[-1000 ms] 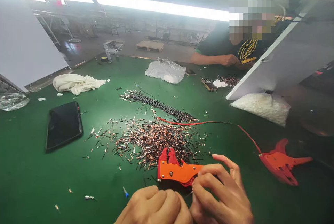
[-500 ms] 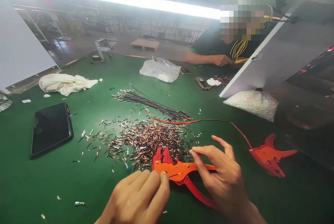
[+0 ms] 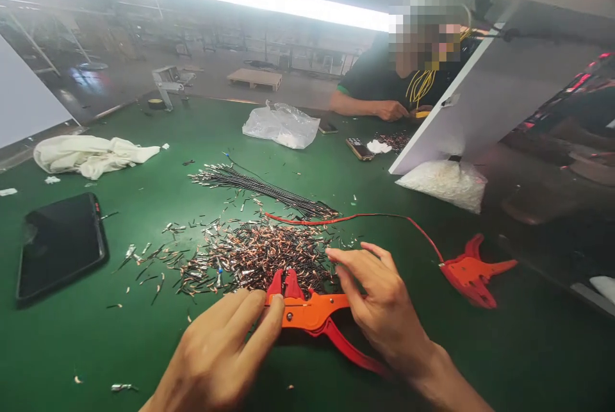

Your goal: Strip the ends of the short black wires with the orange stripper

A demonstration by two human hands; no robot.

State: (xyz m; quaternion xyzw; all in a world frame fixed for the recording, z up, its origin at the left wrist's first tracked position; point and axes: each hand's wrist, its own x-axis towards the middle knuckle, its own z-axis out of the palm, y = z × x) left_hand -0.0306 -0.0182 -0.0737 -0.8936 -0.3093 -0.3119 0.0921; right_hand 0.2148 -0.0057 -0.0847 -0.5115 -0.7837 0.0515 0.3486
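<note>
An orange-and-red wire stripper [image 3: 312, 313] lies on the green table [image 3: 72, 348] in front of me, its handles pointing toward me. My left hand [image 3: 218, 351] has its fingers stretched out, with the fingertips resting on the tool's jaw end. My right hand [image 3: 379, 300] hovers over the tool's body, fingers apart, with the index finger reaching to the edge of a pile of cut wire bits [image 3: 254, 252]. Neither hand visibly holds anything. Behind the pile lie a bundle of thin black wires [image 3: 254, 186] and one red wire [image 3: 365, 216].
A second red stripper [image 3: 468, 271] lies at the right. A dark phone [image 3: 60, 248] and a white cloth [image 3: 86, 154] are at the left. Farther back are a plastic bag [image 3: 281, 125], a bag of white parts [image 3: 442, 182], a slanted white board [image 3: 480, 104] and a co-worker's hand [image 3: 387, 109].
My right hand let go of the stripper's handles and reached forward to the wire pile. My left hand opened from a fist and went to the tool's jaws. The view drifted right.
</note>
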